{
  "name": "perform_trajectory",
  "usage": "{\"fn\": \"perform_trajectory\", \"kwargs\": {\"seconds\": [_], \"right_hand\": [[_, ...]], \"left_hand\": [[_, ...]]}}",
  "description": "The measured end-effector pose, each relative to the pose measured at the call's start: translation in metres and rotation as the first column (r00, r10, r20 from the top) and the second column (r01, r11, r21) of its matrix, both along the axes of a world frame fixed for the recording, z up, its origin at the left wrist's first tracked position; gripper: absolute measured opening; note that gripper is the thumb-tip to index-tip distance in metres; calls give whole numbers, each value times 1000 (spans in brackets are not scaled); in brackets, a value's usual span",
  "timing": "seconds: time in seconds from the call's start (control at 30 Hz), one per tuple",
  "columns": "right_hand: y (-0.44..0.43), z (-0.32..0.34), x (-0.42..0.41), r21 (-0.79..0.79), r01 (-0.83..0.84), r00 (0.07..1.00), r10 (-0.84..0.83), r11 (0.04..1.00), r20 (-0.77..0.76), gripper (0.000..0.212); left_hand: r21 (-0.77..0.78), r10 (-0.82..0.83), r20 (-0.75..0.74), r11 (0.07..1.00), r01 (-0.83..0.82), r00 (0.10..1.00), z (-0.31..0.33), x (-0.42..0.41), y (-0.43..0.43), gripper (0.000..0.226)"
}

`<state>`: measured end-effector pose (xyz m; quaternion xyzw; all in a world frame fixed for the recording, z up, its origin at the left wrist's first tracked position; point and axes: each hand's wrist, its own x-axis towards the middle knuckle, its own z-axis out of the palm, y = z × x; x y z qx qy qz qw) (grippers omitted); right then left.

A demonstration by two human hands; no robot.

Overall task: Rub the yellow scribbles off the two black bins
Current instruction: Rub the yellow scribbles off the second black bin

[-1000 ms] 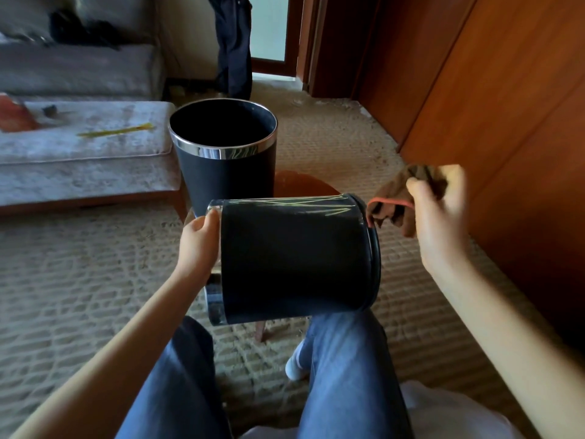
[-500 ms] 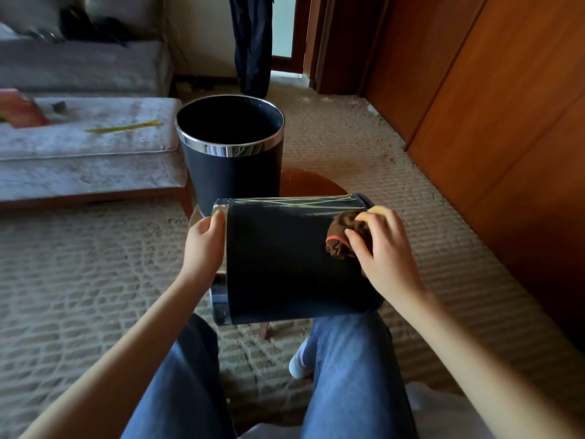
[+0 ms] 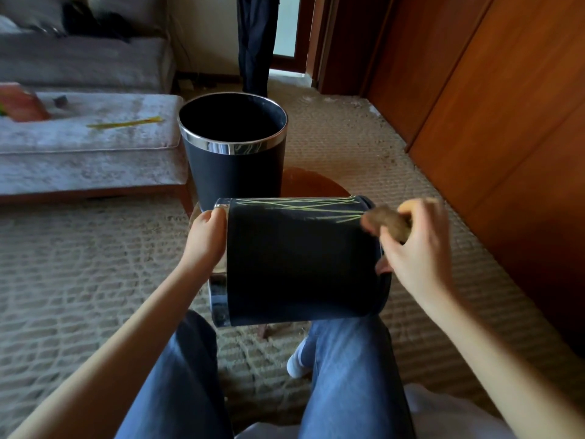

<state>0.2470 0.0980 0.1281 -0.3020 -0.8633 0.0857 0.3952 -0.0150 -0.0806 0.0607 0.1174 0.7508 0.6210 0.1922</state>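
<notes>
Head view of a seated person in blue jeans (image 3: 354,375) holding a black bin (image 3: 300,264) on its side above the knees, with its chrome-rimmed mouth to the left and its base to the right. The left hand (image 3: 205,239) gripped the chrome rim (image 3: 220,299) at the mouth, with the fingers curled over the edge. The right hand (image 3: 418,248), blurred, was clamped on a bunched brown cloth (image 3: 386,221), which it pressed against the upper side of the bin near the base end. The yellow scribbles (image 3: 300,209) ran as crossing lines along the top of the bin wall, from near the rim to the cloth, which touched their right end; the wall facing the camera below them was plain black. A second black bin (image 3: 234,172) stood upright just behind the first, mouth open upward, on a small round wooden worktop (image 3: 316,183); no marks could be made out on its near side. A thin yellow stick-like object (image 3: 126,123) lay on the grey cushioned bench (image 3: 95,153) to the left, well apart from both bins. Wooden cupboard doors (image 3: 506,122) lined the right side, and beige carpet (image 3: 79,264) covered the floor. A foot in a white sock (image 3: 297,362) rested on the carpet between the legs.
</notes>
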Motion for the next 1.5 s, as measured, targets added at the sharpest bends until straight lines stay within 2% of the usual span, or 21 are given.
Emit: {"fn": "perform_trajectory", "kwargs": {"seconds": [0.07,0.13,0.2,0.23,0.4,0.5,0.57,0.63,0.73,0.83,0.97,1.03,1.17,1.23,1.33,1.5], "right_hand": [[2,7,-3,130,-18,999,23,991,-39,29],[4,-7,-8,215,-91,989,64,972,133,36],[3,-32,-7,198,-208,940,140,958,311,44],[1,-41,-4,170,-233,927,166,958,335,44],[-8,-58,18,185,-268,928,202,945,313,41],[-8,-65,26,168,-260,930,200,951,308,38],[-8,-65,23,158,-266,933,213,951,290,39],[-6,-60,13,130,-274,937,234,953,260,41],[11,-44,-10,67,-285,916,251,956,314,42],[32,-20,-36,-107,-208,874,234,972,426,37],[51,5,-63,-320,-124,797,286,939,532,36],[47,4,-56,-307,-138,808,286,942,515,38],[5,-37,3,18,-279,900,255,960,353,45],[-10,-62,26,100,-332,903,285,938,320,46],[-9,-72,27,122,-366,907,325,923,267,38],[12,-47,-14,65,-401,898,378,914,224,31]], "left_hand": [[1,6,-13,1000,-6,1000,0,-1,-1,36],[4,4,-37,1000,-4,999,0,-2,1,40],[-3,-27,-59,1000,27,998,-1,-6,1,39],[-12,-49,-63,999,48,997,-2,-9,1,37],[-29,-16,55,999,18,998,-5,-21,9,65],[-21,-4,42,1000,4,999,0,-15,7,67],[-5,-16,9,1000,16,1000,0,-8,3,59],[-9,-24,-28,1000,24,999,-1,0,0,46],[8,-17,-65,1000,18,998,2,11,-3,44],[6,-7,-85,1000,8,996,-3,12,-6,47],[-11,7,-85,1000,-8,996,-6,10,-6,43],[-30,4,-76,1000,-7,997,-5,6,-4,42],[-50,5,-31,999,-6,999,-3,-6,3,48],[-61,3,-13,998,-4,1000,-1,-11,7,47],[-55,-17,-12,998,16,1000,0,-14,8,43],[-36,-17,-50,999,15,999,1,-10,6,38]]}}
